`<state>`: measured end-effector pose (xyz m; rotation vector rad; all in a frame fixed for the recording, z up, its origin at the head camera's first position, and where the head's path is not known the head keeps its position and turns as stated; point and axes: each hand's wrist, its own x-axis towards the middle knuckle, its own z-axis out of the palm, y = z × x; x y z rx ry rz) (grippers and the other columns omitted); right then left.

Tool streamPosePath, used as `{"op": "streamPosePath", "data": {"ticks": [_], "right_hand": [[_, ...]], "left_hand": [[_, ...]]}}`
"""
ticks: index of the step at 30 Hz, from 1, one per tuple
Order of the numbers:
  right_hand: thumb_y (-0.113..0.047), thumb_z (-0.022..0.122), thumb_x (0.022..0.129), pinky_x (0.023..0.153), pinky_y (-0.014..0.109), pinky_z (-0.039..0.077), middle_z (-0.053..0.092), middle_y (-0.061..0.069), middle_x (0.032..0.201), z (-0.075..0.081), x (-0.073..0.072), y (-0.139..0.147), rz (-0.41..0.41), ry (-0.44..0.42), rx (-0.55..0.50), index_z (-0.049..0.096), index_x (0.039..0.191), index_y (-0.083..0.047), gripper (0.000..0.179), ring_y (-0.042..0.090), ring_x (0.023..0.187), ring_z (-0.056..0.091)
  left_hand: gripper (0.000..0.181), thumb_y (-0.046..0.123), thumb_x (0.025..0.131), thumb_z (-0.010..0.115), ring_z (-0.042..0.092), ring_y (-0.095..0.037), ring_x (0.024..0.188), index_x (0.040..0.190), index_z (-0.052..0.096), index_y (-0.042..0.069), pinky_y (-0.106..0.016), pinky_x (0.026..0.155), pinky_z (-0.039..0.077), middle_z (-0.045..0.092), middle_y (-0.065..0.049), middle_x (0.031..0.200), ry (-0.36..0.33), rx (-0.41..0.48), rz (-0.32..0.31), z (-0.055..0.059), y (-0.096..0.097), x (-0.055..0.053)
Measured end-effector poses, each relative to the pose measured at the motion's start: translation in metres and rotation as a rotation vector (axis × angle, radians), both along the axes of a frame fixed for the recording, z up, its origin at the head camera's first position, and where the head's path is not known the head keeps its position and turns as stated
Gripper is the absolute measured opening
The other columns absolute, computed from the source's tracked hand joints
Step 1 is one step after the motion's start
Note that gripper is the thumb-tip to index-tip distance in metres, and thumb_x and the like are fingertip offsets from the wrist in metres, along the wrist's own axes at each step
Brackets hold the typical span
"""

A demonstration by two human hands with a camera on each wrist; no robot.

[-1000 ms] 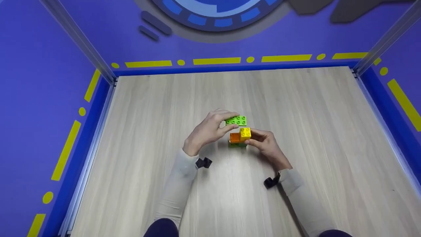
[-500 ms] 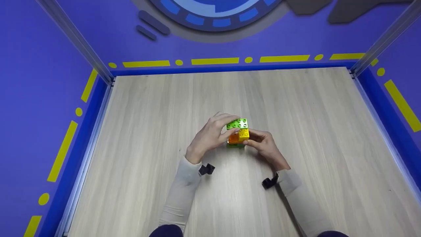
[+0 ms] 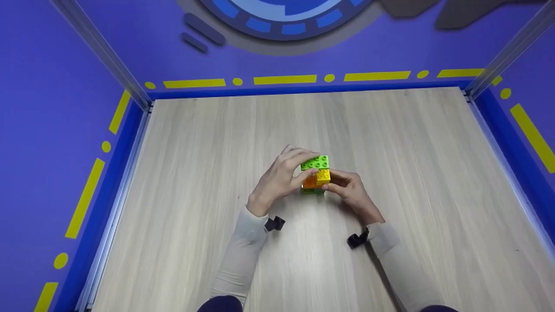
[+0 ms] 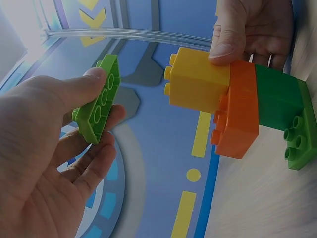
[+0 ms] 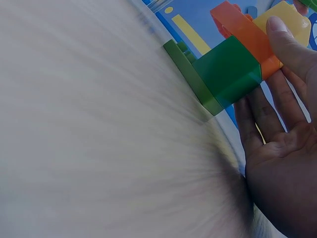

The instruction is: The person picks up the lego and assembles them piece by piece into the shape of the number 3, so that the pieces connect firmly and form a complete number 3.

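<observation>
My left hand point(image 3: 277, 180) pinches a thin light green building brick point(image 4: 101, 101) between thumb and fingers. In the left wrist view that brick is tilted on edge, apart from the studs of a yellow brick point(image 4: 195, 79). The yellow brick tops a stepped stack: below it come an orange brick point(image 4: 240, 119), a dark green brick point(image 4: 280, 96) and a thin green brick point(image 4: 304, 144) at the bottom. My right hand point(image 3: 353, 195) holds the stack near its top, thumb by the joint of yellow and orange, fingers behind. From the head view, my left thumb partly covers the orange brick.
The stack stands on a pale wood-grain table point(image 3: 195, 151). Blue walls point(image 3: 277, 65) with yellow markings enclose the back and sides. Black wrist cameras point(image 3: 357, 239) sit at both sleeves.
My left hand has brought the light green brick nearer and slightly right, so it now overlaps the yellow brick's far edge in the head view. My right hand keeps its hold on the stack.
</observation>
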<state>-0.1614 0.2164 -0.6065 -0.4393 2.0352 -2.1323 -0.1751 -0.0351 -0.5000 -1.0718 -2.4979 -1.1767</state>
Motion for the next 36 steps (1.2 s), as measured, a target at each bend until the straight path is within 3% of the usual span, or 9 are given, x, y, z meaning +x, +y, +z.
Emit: {"op": "streamPosePath", "data": {"ticks": [7,15,36], "right_hand": [[0.0,0.076,0.097,0.094,0.029,0.061,0.077,0.004,0.128,0.002,0.0,-0.001,-0.002,-0.02,-0.01,0.066,0.141,0.004,0.046,0.019,0.115,0.075],[-0.001,0.075,0.098,0.094,0.03,0.061,0.077,0.006,0.129,0.002,0.0,0.0,0.015,-0.007,-0.01,0.066,0.141,0.003,0.045,0.02,0.116,0.075],[0.001,0.075,0.097,0.095,0.03,0.061,0.075,0.009,0.133,-0.001,0.0,0.001,0.031,0.011,-0.028,0.066,0.143,0.001,0.046,0.022,0.12,0.073]], "left_hand": [[0.034,0.028,0.106,0.07,0.061,-0.021,0.122,0.135,0.072,0.01,-0.033,0.107,0.051,0.071,-0.005,0.129,0.013,-0.002,-0.01,0.0,0.001,0.0],[0.034,0.028,0.105,0.072,0.062,-0.018,0.119,0.134,0.073,0.011,-0.032,0.104,0.052,0.072,-0.003,0.127,-0.027,0.005,-0.048,-0.007,0.003,-0.003],[0.031,0.027,0.103,0.075,0.062,-0.015,0.108,0.129,0.076,0.011,-0.029,0.095,0.053,0.071,-0.001,0.115,-0.071,-0.002,-0.075,-0.018,0.005,-0.002]]}}
